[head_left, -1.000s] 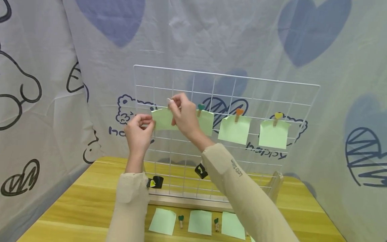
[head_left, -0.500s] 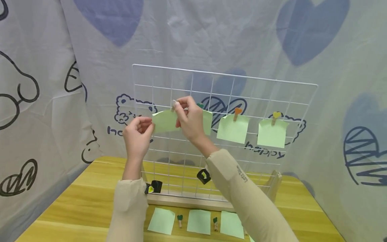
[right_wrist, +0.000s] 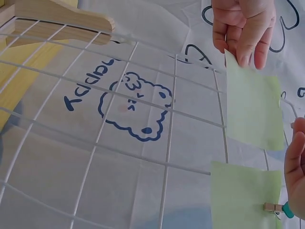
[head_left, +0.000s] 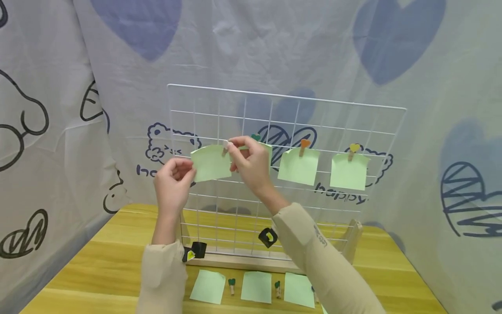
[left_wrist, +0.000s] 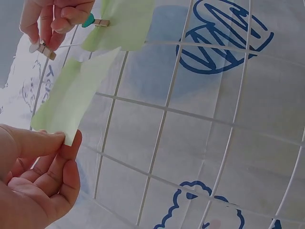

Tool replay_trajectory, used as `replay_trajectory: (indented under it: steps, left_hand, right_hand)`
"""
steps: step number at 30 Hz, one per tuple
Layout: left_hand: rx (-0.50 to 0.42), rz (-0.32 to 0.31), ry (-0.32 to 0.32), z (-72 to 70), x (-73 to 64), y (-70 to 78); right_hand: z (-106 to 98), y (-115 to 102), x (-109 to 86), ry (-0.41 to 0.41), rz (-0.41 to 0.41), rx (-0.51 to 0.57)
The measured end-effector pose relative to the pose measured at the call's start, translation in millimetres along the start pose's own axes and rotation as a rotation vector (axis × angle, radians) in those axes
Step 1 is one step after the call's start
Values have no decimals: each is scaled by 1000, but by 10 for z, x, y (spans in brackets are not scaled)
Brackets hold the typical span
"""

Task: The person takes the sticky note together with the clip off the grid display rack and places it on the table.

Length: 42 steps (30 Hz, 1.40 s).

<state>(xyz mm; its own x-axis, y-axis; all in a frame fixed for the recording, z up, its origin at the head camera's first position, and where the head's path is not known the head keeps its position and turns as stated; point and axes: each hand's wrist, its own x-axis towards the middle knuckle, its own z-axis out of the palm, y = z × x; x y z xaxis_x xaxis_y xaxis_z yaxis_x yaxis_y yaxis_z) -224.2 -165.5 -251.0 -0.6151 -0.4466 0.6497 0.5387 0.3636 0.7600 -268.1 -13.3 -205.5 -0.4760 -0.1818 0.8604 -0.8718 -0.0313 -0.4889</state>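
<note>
My left hand (head_left: 172,183) pinches the left edge of a pale green paper note (head_left: 211,165) between thumb and fingers, in front of the white wire grid (head_left: 290,94). At the note's upper right corner, my right hand (head_left: 252,163) pinches a small wooden clothespin with a white head. The left wrist view shows this clothespin (left_wrist: 46,51) a little off the note's edge. Just behind the right hand, another green note (left_wrist: 126,24) hangs from a teal-headed clothespin (left_wrist: 97,21). Further right, two more notes hang under an orange-headed clothespin (head_left: 305,146) and a yellow-headed clothespin (head_left: 353,150).
The grid stands in a wooden base (head_left: 243,261) on a wooden table (head_left: 98,257). Before it lie several green notes (head_left: 256,287) with green-headed clothespins (head_left: 232,285) between them. A black wrist mount (head_left: 268,237) sits near the right wrist. A patterned cloth (head_left: 325,48) hangs behind.
Both hands have come down slightly with the note. The right hand's clothespin has moved lower and to the right, to the note's upper right corner. The head view has shifted a little.
</note>
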Motion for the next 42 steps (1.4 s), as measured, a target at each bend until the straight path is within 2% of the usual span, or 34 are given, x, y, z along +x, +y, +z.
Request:
replay_trajectory:
  steps: [6,15,22,26,34,42]
  left_hand:
    - [26,-23,-23,-22,-59,-1]
    - [42,-44,-55,-41,-154,-6]
    - [35,-59,-59,-43,-249,-32]
    - [20,-68,-63,-59,-299,-39]
    - [2,-80,-73,-90,-407,-48]
    - [-3,-137,-87,-60,-551,-108]
  right_hand:
    - [-34,1,-99,-31,14,33]
    - [-87,47,-244,-33,41,53]
    - [-132,67,-375,-17,28,139]
    - [-157,53,-436,-9,55,166]
    - [-219,-157,-561,-8,90,123]
    - [-278,-146,-714,-11,130,111]
